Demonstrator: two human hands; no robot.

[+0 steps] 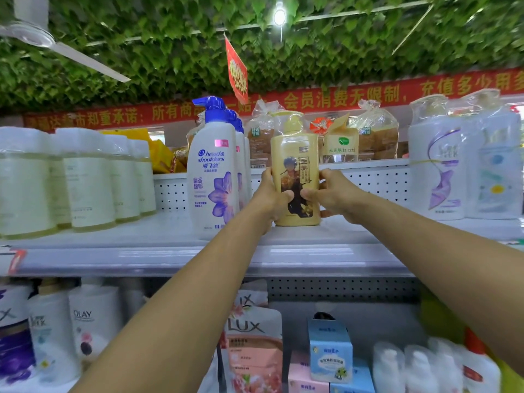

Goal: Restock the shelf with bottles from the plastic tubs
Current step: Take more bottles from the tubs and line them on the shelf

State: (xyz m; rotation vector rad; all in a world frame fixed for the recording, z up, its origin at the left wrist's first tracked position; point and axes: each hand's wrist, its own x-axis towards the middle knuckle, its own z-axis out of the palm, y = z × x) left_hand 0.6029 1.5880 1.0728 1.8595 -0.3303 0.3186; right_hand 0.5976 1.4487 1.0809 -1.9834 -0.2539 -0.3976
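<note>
Centrally, both hands were closed on one tall yellow plastic pump bottle with a printed figure on its label. The left hand wrapped its left side, thumb across the front; the right hand pressed the right side, fingertips meeting the label. This two-handed grip held the bottle upright, its base at or just above the white metal top shelf; whether it was fully resting could not be told.

Just beside it on the left stood a row of white pump bottles with blue caps, the front one carrying a purple flower. The gap between them looked narrow, so a sideways nudge while letting go would probably knock the neighbour or tip the yellow bottle, which is tall with a small footprint. Set too near the shelf's front edge, it might topple off.

Farther left stood pale greenish bottles wrapped in clear film; at the far right, white bottles bundled in plastic wrap. Behind a perforated white back panel sat bagged bread loaves. The lower shelf held body-wash bottles, pink refill pouches and small blue cartons. Overhead hung artificial green leaves, a red banner with yellow characters, a ceiling fan and a lamp. No plastic tubs were in view.
</note>
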